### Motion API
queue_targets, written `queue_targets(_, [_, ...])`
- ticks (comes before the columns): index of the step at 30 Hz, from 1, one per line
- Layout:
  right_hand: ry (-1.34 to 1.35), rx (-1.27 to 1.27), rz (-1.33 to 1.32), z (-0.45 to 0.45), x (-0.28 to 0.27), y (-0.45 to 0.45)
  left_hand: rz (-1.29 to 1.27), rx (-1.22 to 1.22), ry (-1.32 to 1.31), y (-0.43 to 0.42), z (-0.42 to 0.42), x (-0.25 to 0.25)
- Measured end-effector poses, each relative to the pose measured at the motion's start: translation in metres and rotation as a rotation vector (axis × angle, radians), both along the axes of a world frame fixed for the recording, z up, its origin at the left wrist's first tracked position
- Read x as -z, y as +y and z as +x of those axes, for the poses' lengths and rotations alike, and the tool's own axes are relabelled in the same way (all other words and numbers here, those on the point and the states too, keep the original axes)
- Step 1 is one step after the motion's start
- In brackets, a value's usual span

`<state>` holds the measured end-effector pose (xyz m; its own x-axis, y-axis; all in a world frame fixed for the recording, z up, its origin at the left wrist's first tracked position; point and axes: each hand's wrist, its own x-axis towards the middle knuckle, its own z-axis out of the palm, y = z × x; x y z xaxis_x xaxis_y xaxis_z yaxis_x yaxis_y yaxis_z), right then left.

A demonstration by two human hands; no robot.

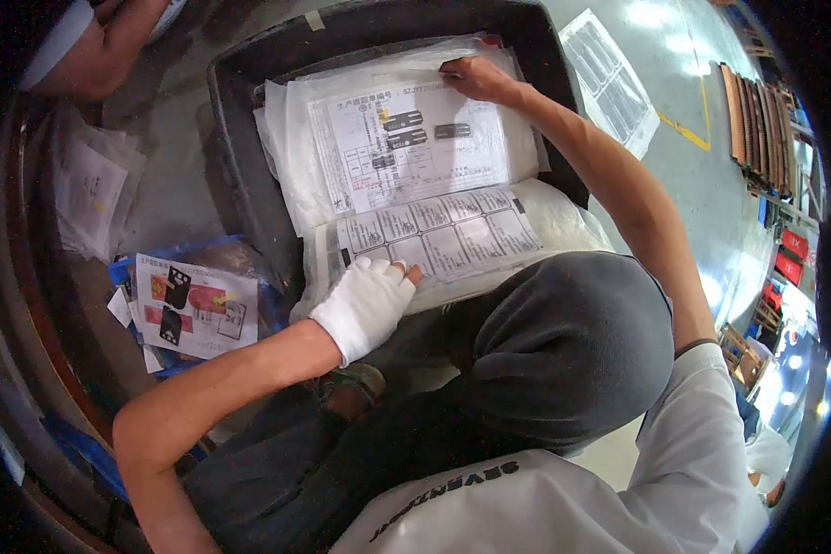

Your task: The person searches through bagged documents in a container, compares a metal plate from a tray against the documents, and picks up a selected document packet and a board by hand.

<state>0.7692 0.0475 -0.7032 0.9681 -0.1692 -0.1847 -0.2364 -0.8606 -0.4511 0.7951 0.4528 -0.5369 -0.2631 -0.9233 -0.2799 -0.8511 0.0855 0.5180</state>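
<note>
Both hands at the sleeved sheets in the bin

The step in hand is handling the plastic sleeves, which lie in the black bin (229, 138). The bare right hand (480, 79) grasps the top edge of the upper sleeve (297, 157), its fingers curled in. The gloved left hand (365, 303), with bare fingertips, rests at the near edge of the lower sheet (448, 236); whether it pinches anything, I cannot tell. Moving the thin plastic would call for a light grip on the edge and a steadying touch below.

The bin holds a loose pile of clear sleeves. The upper one contains a printed form (351, 138) with flat black pieces (452, 131) showing on it; the lower sheet bears a grid of printed panels. How deep the pile goes is hidden.

Outside the bin, on the left, a sheet with dark pieces (194, 319) lies over something blue, and more sleeved papers (92, 198) lie beyond. On the right, another sleeve (609, 88) lies beside the bin. Another person's arm (97, 51) shows at the upper left.
</note>
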Motion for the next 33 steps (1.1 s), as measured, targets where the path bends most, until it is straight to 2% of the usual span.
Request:
queue_targets(4, [0.047,0.015,0.013,0.001,-0.004,-0.001,0.007,-0.008,0.005,0.001,-0.001,0.001])
queue_targets(7, [-0.026,-0.063,0.011,0.003,0.002,-0.011,-0.013,-0.011,0.01,0.001,0.0,0.002])
queue_targets(10, [0.053,-0.154,-0.031,0.007,-0.005,-0.016,-0.018,-0.006,0.005,0.002,0.0,0.0])
queue_targets(12, [0.252,-0.038,0.164,0.01,-0.052,0.004,-0.026,-0.012,-0.003,0.003,0.0,0.0])
queue_targets(13, [0.249,-0.046,0.162,0.013,-0.075,0.014,-0.027,-0.008,0.017,0.003,0.0,0.001])
queue_targets(15, [0.495,-0.18,0.223,0.011,-0.111,0.037,-0.027,-0.008,0.04,0.003,0.002,0.008])
queue_targets(17, [0.599,-0.298,0.398,-0.004,-0.118,0.062,-0.483,-0.039,0.053,-0.001,0.007,0.018])
queue_targets(19, [0.819,-0.491,0.541,-0.017,-0.127,0.094,-0.527,-0.069,0.055,-0.011,0.012,0.014])
queue_targets(20, [0.86,-0.586,0.524,-0.023,-0.129,0.106,-0.574,-0.099,0.056,-0.014,0.014,0.01])
queue_targets(21, [0.901,-0.683,0.508,-0.024,-0.136,0.119,-0.571,-0.1,0.054,-0.014,0.014,0.007])
queue_targets(23, [1.004,-0.647,0.529,-0.023,-0.135,0.12,-0.172,-0.023,-0.075,-0.009,0.014,0.001])
queue_targets(24, [0.959,-0.515,0.729,-0.025,-0.116,0.108,-0.051,0.018,-0.06,-0.008,0.014,-0.002])
queue_targets(25, [0.905,-0.376,0.922,-0.022,-0.098,0.095,-0.05,0.018,-0.059,-0.006,0.012,0.0])
queue_targets(27, [0.356,-0.272,0.533,-0.003,-0.069,0.062,-0.14,0.039,-0.012,0.0,0.004,0.005])
queue_targets(29, [0.043,0.004,-0.089,0.008,-0.046,0.034,-0.135,0.049,-0.028,0.0,0.0,0.001])
queue_targets(30, [0.037,0.005,-0.089,0.01,-0.031,0.021,-0.126,0.054,-0.046,0.001,-0.002,0.0])
queue_targets(31, [0.048,-0.017,-0.22,0.009,-0.015,0.009,-0.124,0.055,-0.051,0.001,-0.002,0.0])
queue_targets(32, [0.064,-0.04,-0.349,0.01,-0.017,0.011,-0.132,0.046,-0.045,0.001,-0.002,0.001])
queue_targets(33, [0.065,-0.041,-0.345,0.012,-0.018,0.015,-0.14,0.035,-0.037,0.002,-0.002,0.001])
